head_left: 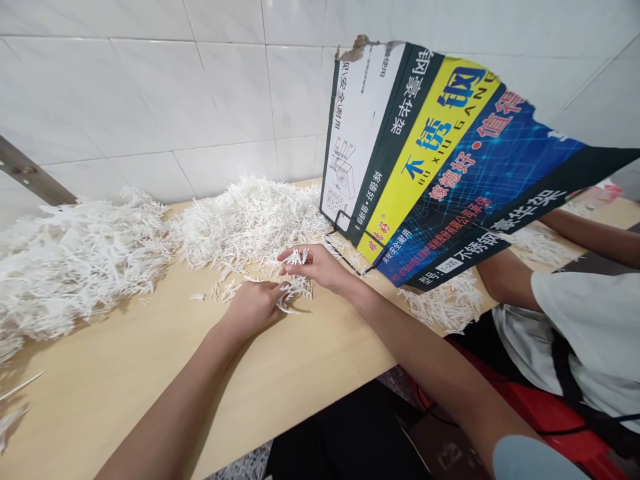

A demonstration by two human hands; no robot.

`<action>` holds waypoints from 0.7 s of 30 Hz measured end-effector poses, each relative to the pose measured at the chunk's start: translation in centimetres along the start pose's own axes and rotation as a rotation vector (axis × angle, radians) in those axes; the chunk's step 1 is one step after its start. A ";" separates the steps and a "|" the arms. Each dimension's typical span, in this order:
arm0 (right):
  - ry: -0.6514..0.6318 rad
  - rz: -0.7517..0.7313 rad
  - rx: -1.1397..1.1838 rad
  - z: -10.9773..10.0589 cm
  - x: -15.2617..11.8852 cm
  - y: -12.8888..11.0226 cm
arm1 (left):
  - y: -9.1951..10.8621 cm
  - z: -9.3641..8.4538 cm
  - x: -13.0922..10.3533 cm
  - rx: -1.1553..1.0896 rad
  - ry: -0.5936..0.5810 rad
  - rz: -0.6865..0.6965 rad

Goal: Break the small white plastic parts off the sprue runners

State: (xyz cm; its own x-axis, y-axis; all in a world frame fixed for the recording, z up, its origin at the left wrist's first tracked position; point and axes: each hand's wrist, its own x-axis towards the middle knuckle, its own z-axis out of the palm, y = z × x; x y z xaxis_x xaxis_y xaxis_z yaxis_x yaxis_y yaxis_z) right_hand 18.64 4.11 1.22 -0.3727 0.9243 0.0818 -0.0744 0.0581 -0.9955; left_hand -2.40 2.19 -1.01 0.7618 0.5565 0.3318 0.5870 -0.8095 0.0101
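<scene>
My right hand is closed, its thumb and fingers pinching a small bunch of thin white strips that stick up above the fingertips. My left hand lies low over the tabletop just to the left, its fingers curled at a small clump of the same strips. Its fingertips are partly hidden by the hand itself. Behind both hands rises a large heap of white strips, with loose pieces scattered down towards my fingers. What the strips are made of I cannot tell.
A second heap covers the left of the wooden table. At the right, a printed cardboard panel stands in a black wire holder. Beyond it sits another person by more strips. A tiled wall runs behind.
</scene>
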 end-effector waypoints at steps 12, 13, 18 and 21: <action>0.082 0.102 0.446 1.7 0.0 0.6 | 0.1 -0.1 0.1 0.017 -0.007 -0.050; 0.094 0.108 0.440 1.7 0.0 0.7 | 0.2 0.0 0.1 0.021 -0.016 -0.056; 0.145 0.168 0.414 1.5 0.1 1.0 | 0.5 0.1 0.3 0.032 -0.097 -0.078; 0.152 0.186 0.415 1.2 0.1 0.8 | 0.6 0.0 0.4 0.040 -0.153 -0.112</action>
State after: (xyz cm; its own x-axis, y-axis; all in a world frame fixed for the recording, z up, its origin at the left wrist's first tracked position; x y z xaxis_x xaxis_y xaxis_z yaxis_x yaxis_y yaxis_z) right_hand 17.41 3.78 0.53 -0.2771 0.9514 -0.1343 -0.3938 -0.2399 -0.8873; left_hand -1.72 1.96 -0.85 0.7219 0.6674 0.1830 0.6788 -0.7344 0.0006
